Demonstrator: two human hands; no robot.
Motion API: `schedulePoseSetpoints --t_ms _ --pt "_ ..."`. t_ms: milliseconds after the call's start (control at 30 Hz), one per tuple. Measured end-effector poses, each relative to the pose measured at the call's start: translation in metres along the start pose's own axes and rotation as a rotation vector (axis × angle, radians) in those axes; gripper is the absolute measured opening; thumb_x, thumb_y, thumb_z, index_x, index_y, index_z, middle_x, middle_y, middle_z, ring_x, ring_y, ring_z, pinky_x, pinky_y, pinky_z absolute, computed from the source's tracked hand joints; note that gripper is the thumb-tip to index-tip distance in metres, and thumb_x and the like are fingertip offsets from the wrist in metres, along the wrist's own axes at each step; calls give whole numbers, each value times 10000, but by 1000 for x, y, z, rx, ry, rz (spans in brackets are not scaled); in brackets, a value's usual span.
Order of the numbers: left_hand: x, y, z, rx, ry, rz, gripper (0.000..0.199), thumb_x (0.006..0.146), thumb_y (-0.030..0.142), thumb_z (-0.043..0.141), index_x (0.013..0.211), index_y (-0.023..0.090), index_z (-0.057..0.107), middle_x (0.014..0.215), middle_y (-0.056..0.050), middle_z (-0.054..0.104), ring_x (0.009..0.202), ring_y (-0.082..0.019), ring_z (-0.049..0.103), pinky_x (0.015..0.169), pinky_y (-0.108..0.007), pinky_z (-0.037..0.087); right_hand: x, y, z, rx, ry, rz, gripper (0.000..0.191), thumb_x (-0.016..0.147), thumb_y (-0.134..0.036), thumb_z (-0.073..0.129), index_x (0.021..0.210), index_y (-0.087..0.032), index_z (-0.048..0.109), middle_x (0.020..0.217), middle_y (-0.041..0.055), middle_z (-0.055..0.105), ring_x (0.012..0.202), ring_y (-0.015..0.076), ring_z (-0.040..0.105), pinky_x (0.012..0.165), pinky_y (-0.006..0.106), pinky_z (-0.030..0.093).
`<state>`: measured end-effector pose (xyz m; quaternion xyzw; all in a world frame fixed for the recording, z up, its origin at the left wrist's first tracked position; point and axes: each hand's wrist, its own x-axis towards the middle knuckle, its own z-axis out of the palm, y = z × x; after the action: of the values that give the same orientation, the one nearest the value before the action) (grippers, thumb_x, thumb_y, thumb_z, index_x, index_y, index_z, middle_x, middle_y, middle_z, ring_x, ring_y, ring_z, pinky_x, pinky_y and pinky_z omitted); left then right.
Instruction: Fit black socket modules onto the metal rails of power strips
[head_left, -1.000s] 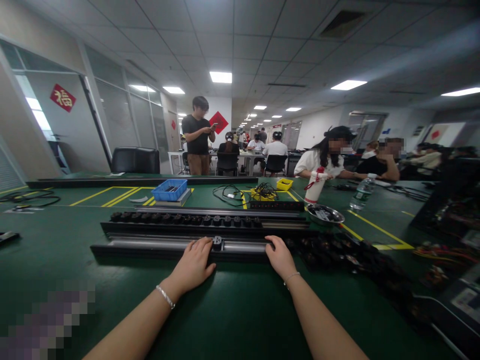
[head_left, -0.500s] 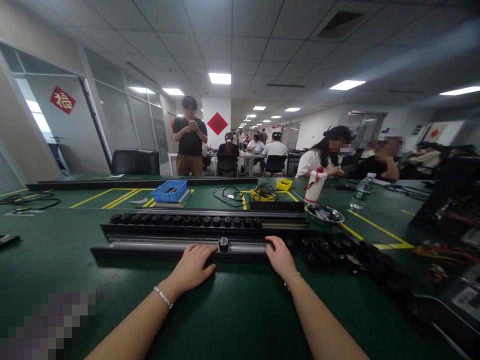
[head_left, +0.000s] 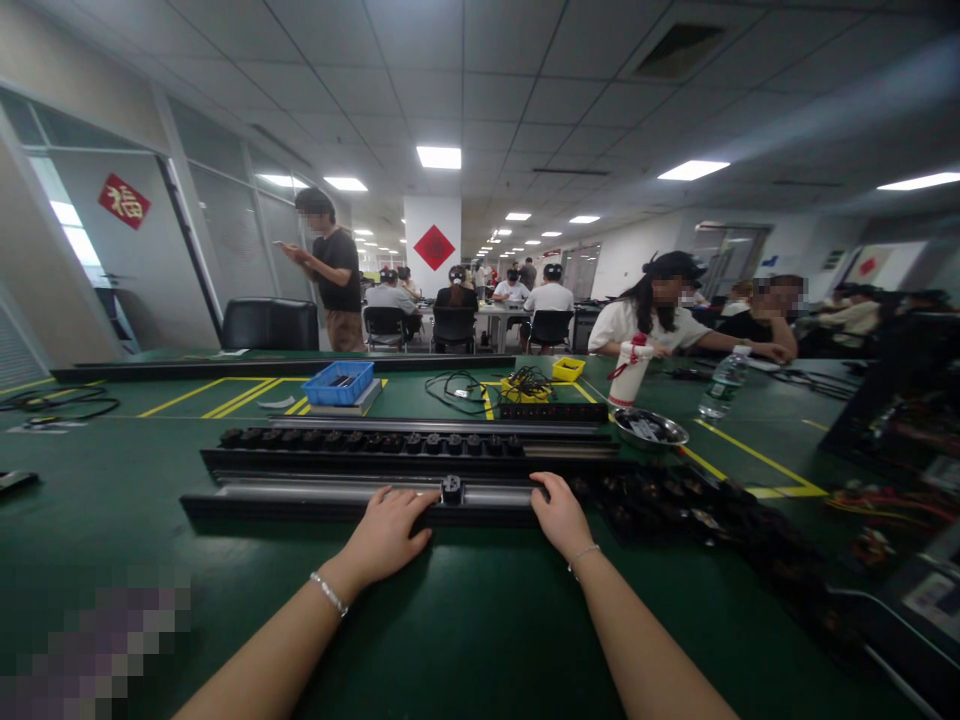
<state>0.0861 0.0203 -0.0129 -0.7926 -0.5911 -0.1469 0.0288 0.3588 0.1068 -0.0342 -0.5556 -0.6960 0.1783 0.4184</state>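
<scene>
A long black channel with a silvery inner track [head_left: 315, 491] lies across the table in front of me. One small black socket module [head_left: 451, 488] sits in it near the middle. My left hand [head_left: 391, 530] rests on the channel with its fingers stretched out, the index fingertip against the module's left side. Farther right, my right hand [head_left: 561, 512] lies over the channel's right part, fingers extended and touching its edge, apart from the module. Just behind, a second channel [head_left: 360, 462] carries a row of several similar black modules [head_left: 375, 441].
A heap of black modules [head_left: 675, 505] spreads to the right. Behind it stand a metal bowl [head_left: 651, 428], white cup [head_left: 628, 378] and water bottle [head_left: 721, 388]. A blue bin [head_left: 339, 383], tangled cables [head_left: 529, 382] and a yellow bin [head_left: 568, 370] are farther back. Other people sit beyond.
The module has slid slightly right along the channel, with my left index finger following it. My right hand stays put. A standing person in the background has turned and moved left.
</scene>
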Motion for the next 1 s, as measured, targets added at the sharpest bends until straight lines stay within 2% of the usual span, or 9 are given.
schedulePoseSetpoints --t_ms 333,500,600,1000 --pt "3 5 -2 36 -24 -38 492 777 328 469 1263 338 397 1070 -25 600 1053 -219 513 1026 -509 185 0 1 1 -20 -5 -20 347 753 -227 389 1008 -154 612 1105 90 563 1059 184 518 972 308 370" --pt "9 20 6 0 33 -9 415 788 318 454 1191 221 442 1202 -68 555 1135 -213 473 1045 -451 203 0 -1 1 -13 11 -16 340 747 -223 397 994 -159 620 1094 87 570 1049 186 524 961 315 382" --pt "12 25 13 4 61 -26 403 787 303 454 1171 180 438 1153 -90 581 1098 -211 501 1030 -421 242 0 -1 1 -11 11 -8 339 743 -219 399 995 -169 621 1096 82 571 1051 187 524 956 314 386" --pt "12 20 17 -51 86 -1 425 771 286 483 1190 230 438 1175 -44 585 1101 -187 504 1042 -407 228 -1 0 1 -3 -2 10 348 740 -227 398 1008 -186 615 1109 68 566 1042 184 528 941 315 391"
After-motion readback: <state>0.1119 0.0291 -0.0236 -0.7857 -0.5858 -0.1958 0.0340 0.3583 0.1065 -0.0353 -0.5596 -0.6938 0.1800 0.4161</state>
